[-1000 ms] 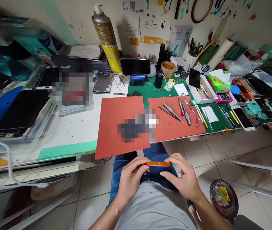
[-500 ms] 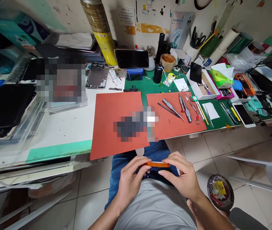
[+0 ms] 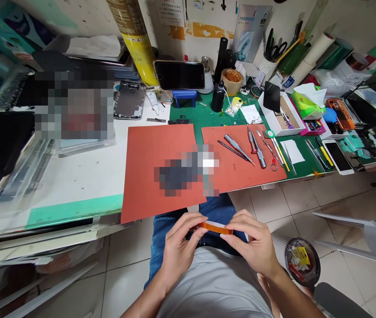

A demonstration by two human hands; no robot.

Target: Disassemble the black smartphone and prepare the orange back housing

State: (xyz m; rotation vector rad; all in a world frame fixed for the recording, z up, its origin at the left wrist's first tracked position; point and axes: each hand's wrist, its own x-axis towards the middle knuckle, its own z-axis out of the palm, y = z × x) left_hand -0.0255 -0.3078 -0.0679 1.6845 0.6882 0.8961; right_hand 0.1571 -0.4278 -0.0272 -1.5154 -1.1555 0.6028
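Observation:
Above the lap, an orange roll of tape point(image 3: 217, 228) with a pale inner ring is held level between both hands. My left hand point(image 3: 182, 240) pinches its left end between thumb and fingers. At its right end, my right hand point(image 3: 252, 236) has thumb and fingers closed on the rim. Beyond the hands, two red-brown mats point(image 3: 141, 176) lie on the desk. A blurred dark item point(image 3: 181, 174) rests on the left mat. Tweezers point(image 3: 232, 151) and screwdrivers point(image 3: 259, 152) lie on the right mat.
A phone point(image 3: 179, 75) stands on a small blue stand point(image 3: 184, 98) at the back, beside a yellow spray can point(image 3: 138, 55). A black bottle point(image 3: 218, 98) and a white box point(image 3: 283, 121) stand farther right. Below the desk edge is a bin point(image 3: 302, 263).
My right thumb has come up against the tape roll, which now tilts and shows more of its pale inner side. The view has shifted slightly.

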